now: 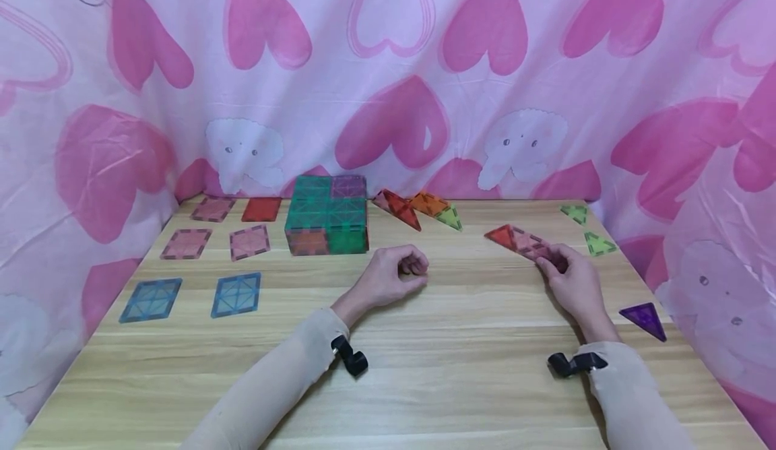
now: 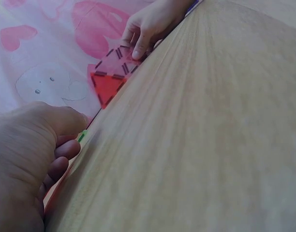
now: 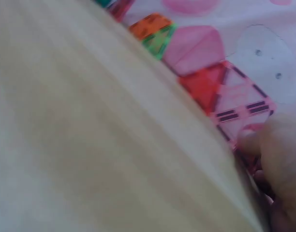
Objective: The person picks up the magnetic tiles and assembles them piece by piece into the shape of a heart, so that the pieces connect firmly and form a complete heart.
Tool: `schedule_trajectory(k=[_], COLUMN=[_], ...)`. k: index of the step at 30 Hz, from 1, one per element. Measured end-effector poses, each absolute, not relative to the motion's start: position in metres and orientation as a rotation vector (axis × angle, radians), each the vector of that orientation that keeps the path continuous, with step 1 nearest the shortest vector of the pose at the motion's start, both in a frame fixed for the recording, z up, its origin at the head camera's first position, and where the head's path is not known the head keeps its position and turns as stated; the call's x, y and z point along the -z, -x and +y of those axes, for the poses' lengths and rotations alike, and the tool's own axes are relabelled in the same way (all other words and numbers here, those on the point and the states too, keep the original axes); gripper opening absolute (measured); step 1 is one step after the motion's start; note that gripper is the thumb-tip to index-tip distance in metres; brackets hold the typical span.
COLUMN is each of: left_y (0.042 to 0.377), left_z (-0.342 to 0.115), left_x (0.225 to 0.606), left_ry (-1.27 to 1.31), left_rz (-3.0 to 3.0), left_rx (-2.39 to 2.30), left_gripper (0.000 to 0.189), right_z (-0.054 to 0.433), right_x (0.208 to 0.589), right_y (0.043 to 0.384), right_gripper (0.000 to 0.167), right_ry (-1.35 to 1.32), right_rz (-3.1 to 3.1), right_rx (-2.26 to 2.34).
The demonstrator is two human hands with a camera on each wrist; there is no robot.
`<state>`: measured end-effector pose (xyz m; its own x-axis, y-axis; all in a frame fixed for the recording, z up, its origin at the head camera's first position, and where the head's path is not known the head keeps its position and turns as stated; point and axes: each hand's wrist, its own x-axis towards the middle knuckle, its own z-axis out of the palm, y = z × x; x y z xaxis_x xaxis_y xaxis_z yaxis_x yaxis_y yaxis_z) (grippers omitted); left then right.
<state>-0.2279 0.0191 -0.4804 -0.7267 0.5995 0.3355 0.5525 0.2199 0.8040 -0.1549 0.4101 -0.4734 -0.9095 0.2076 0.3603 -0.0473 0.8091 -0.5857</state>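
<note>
My right hand [image 1: 574, 290] pinches the near end of a joined strip of magnetic tiles, with a red triangle [image 1: 502, 236] at its far end and pink triangles [image 1: 526, 241] beside the thumb. In the right wrist view, dark magnet bars line the edges of the pink tiles [image 3: 242, 99]. My left hand [image 1: 391, 278] lies on the table with loosely curled fingers and nothing in them. Beyond it, a box-like block of magnetic tiles [image 1: 327, 214], mostly green with a purple square on top, stands at the back.
Right of the block are a red-and-pink strip [image 1: 397, 207] and an orange-and-lime strip [image 1: 438, 209]. Lime triangles [image 1: 599, 243] and a purple triangle [image 1: 644, 320] lie at the right edge. Pink squares [image 1: 186, 244], a red square [image 1: 261, 209] and blue squares [image 1: 236, 295] lie at left.
</note>
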Motion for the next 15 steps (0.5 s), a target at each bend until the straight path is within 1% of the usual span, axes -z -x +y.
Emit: schedule_trajectory(k=[8, 11, 15], left_y=[0.229, 0.228, 0.228], left_z=[0.020, 0.020, 0.020], left_x=[0.479, 0.481, 0.482], left_ry=[-1.139, -1.132, -1.137], left_rz=[2.423, 2.413, 2.412], left_rx=[-1.537, -1.545, -1.561], left_gripper=[0.020, 0.020, 0.021], right_z=[0.397, 0.389, 0.375], right_x=[0.475, 0.477, 0.476], right_y=[0.175, 0.188, 0.209], right_gripper=[0.023, 0.024, 0.022], right_ry=[0.113, 0.102, 0.074], right_rz=[-2.545, -2.546, -2.528], right_rx=[-0.807, -0.812, -0.860])
